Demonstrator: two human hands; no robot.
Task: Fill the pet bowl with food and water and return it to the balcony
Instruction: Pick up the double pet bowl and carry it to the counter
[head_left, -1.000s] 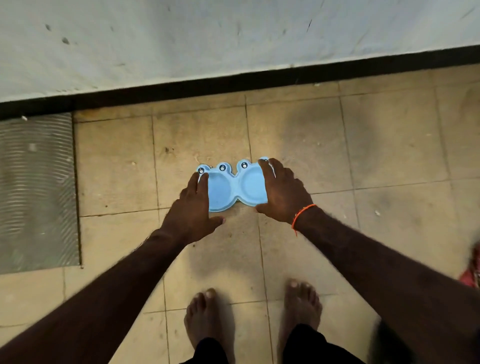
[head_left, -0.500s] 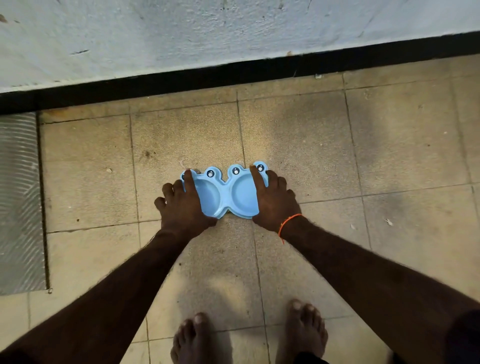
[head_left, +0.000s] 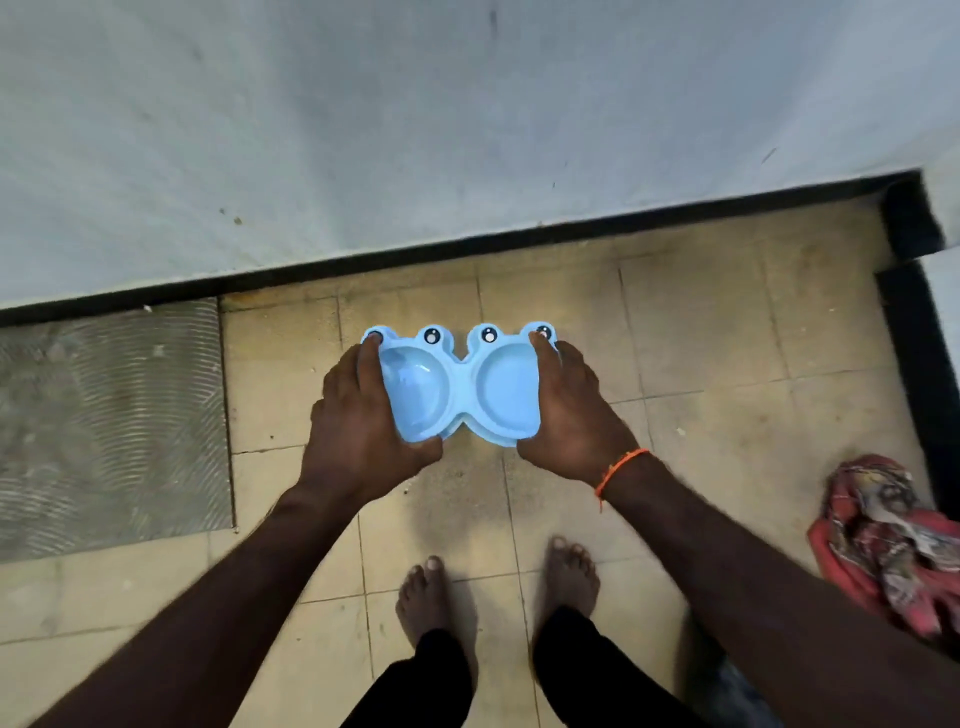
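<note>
A light blue double pet bowl (head_left: 460, 387) with two round wells and cartoon frog eyes along its far rim is held up above the tiled floor. Both wells look empty. My left hand (head_left: 358, 431) grips its left end, fingers over the rim and thumb under the near edge. My right hand (head_left: 569, 421), with an orange thread at the wrist, grips the right end the same way.
A pale wall (head_left: 467, 130) with a black skirting strip stands just ahead. A grey ribbed mat (head_left: 104, 426) lies on the floor at left. A red patterned cloth (head_left: 888, 545) is bunched at right. My bare feet (head_left: 498, 587) stand on beige tiles below the bowl.
The bowl was resting on the floor under both hands; now it is lifted and closer to the camera. The view has risen and shifted, showing more wall and the red cloth.
</note>
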